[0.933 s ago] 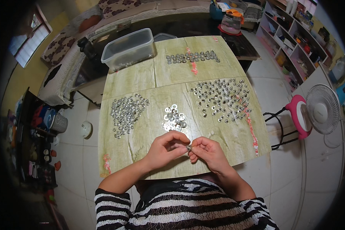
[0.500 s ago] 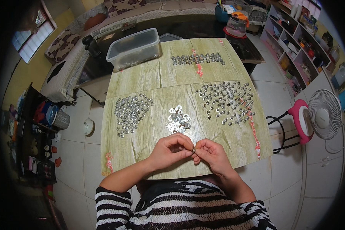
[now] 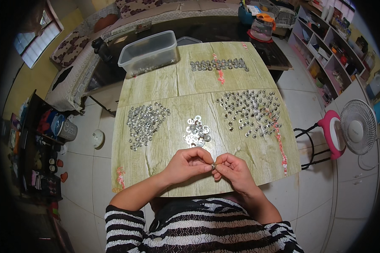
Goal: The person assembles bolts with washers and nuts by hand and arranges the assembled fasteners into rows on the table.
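Note:
Over the table's near edge, my left hand (image 3: pixel 185 166) and my right hand (image 3: pixel 236 173) meet fingertip to fingertip. Both pinch one small metal fastener (image 3: pixel 213 166), mostly covered by the fingers, so its exact kind is unclear. Just beyond the hands lies a loose pile of flat washers (image 3: pixel 195 130). To its left spread many small shiny nuts (image 3: pixel 145 124). On the right, many bolts (image 3: pixel 251 111) stand on their heads, shanks up. Farther back, bolts with wider bases (image 3: pixel 219 64) stand in close rows.
A clear plastic tub (image 3: pixel 150 52) with small metal pieces inside sits at the wood-patterned table's (image 3: pixel 156 90) far left corner. Behind stands a dark table with a water jug (image 3: pixel 262 27). A pink stool (image 3: pixel 331 135) and a white fan (image 3: pixel 358 126) are at the right.
The fingertips have shifted very slightly around the small fastener, and a little more of it shows. The piles and rows on the table stay as they were.

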Demonstrator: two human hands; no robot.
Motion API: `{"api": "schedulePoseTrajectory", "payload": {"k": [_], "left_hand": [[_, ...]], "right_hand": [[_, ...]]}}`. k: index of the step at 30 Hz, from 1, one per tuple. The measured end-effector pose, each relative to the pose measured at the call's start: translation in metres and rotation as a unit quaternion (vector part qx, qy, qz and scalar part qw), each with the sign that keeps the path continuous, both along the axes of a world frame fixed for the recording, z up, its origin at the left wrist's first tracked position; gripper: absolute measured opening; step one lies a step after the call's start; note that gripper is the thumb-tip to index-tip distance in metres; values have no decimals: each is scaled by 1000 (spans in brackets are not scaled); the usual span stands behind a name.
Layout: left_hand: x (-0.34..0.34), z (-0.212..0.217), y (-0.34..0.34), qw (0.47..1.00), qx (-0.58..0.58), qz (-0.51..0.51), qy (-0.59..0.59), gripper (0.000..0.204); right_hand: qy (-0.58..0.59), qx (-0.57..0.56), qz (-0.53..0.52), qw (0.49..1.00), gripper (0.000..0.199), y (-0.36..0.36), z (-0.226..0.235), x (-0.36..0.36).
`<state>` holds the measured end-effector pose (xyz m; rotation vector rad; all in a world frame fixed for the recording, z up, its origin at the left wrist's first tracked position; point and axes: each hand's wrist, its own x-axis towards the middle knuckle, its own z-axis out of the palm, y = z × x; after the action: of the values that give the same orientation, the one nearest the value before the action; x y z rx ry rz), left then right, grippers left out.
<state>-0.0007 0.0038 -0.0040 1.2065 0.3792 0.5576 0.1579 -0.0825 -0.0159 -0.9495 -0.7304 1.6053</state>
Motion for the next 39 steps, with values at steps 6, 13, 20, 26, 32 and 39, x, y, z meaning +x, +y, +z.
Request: {"api": "schedulePoseTrajectory", "payload": {"k": [6, 13, 20, 26, 32, 39], "left_hand": [[-3, 8, 0, 995, -59, -18, 73, 13], [1, 6, 1, 994, -93, -6, 48, 14], [0, 5, 1, 992, -112, -20, 60, 14], [0, 3, -1, 992, -116, 3, 55, 13], [-3, 6, -1, 996, -53, 22, 72, 13], [-2, 6, -2, 996, -44, 35, 75, 13]], "right_hand": [[-7, 7, 4, 1000, 11, 0, 1, 0], [-6, 11, -1, 1000, 11, 0, -2, 0], [-26, 35, -30, 999, 11, 0, -2, -2], [-55, 83, -59, 993, 11, -1, -2, -8], [-74, 60, -75, 993, 13, -3, -7, -9], [-112, 105, -91, 984, 12, -3, -4, -12]]}}
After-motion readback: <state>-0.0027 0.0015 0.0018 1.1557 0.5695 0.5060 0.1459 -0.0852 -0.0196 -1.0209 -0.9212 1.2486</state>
